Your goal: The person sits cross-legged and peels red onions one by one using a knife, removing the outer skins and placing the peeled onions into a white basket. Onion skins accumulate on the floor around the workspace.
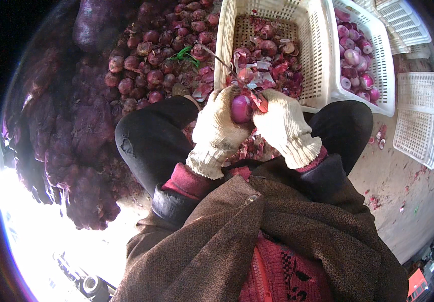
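My left hand (218,122), in a cream knitted glove, holds a shiny purple-red onion (241,109). Its outer skin is partly off. Against the onion's right side is my right hand (283,122), gloved alike, shut on a small tool with an orange-red handle (261,102). The tool's working end is hidden among fingers and skin. Both hands are above my lap, at the near edge of a cream plastic crate (317,75). Inside this crate lie loose onion skins (264,81) and a few onions.
Unpeeled red onions (154,77) are heaped on the floor at left, beside dark mesh sacks (77,132). A white crate (385,75) of peeled onions (353,56) adjoins the first crate. Flat white crates (421,113) lie farther right. Skin scraps (374,202) litter the floor.
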Available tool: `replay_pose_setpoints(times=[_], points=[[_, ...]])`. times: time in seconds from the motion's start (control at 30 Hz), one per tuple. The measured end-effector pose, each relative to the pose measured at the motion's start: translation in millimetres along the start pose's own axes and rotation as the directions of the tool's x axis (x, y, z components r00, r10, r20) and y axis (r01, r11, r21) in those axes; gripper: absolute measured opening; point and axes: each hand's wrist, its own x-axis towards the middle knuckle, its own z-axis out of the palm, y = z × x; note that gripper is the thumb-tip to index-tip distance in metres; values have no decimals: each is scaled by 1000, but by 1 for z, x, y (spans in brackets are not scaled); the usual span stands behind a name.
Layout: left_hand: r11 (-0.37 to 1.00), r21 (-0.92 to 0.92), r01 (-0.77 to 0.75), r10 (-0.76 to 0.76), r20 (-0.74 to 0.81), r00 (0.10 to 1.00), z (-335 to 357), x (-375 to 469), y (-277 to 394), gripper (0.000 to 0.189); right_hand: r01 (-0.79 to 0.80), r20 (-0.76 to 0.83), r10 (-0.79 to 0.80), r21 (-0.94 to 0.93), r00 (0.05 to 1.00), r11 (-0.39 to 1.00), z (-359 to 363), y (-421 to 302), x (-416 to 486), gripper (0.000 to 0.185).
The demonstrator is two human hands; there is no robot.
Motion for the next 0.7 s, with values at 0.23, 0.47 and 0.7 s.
replay_pose_setpoints(times=[0.23, 0.47, 0.7], points=[[938, -299, 177, -171, 46, 984, 0, -2, -11, 67, -146, -54, 152, 103, 987, 984, 5, 31, 6, 16], [769, -599, 224, -225, 74, 972, 5, 0, -24, 73, -292, 72, 305, 554, 950, 780, -11, 12, 8, 25], [968, -206, 144, -138, 44, 989, 6, 1, -17, 67, -99, 101, 82, 178, 991, 979, -3, 13, 9, 17]])
